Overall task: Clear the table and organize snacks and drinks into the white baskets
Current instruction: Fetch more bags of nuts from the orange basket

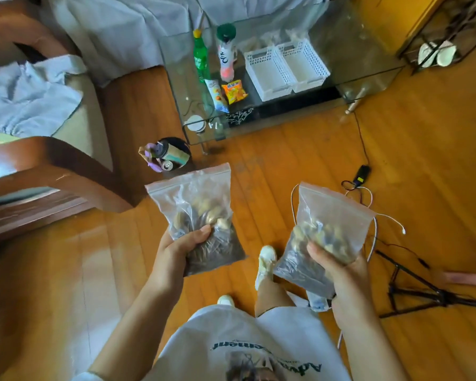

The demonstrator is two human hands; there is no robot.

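I have a zip bag of snacks in each hand, both carried upright by the lower half so the sealed tops stand free and nothing spills; my left hand [186,243] is wrapped around the left zip bag [201,215], thumb across its front, and my right hand [338,264] grips the right zip bag [327,232] the same way; I judge I'm bringing both toward the table to drop them in.

The two white baskets [285,68] sit side by side on the glass table [368,48], apparently empty; just beside them lie an orange snack packet [234,91] and a pale snack tube [217,95], with a green bottle [200,57] and a white bottle [226,55] standing behind; these await sorting.

The floor is orange wood boards [423,133]; a dark bin [171,155] stands near the table corner, cables [368,204] trail at my right, a covered sofa [33,100] sits left.
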